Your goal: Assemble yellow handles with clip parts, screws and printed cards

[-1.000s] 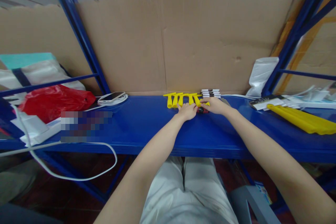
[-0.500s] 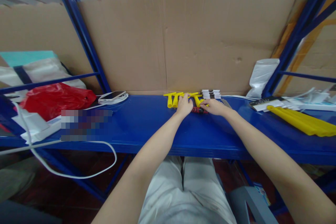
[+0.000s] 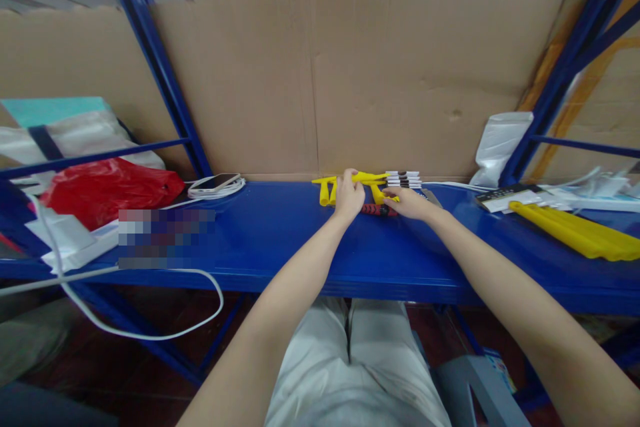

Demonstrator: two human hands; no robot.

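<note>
My left hand is at the back of the blue shelf, its fingers closed around part of a yellow T-shaped plastic tool. More yellow T-shaped tools stand in a row just left of that hand. My right hand pinches the lower end of another yellow piece; its fingertips partly cover it. Between the hands, a red and black handle lies on the shelf, its right end hidden by my right hand. A stack of white strips with black marks sits just behind my right hand.
Cardboard forms the back wall. A phone on a coiled white cable and a red plastic bag are to the left. Yellow ribbed pieces lie at the right, and a white pouch leans by the post.
My left fingers have shifted slightly up and left, and the yellow piece beside them has turned to lie more sideways. More of the red and black handle shows. My right hand has hardly moved.
</note>
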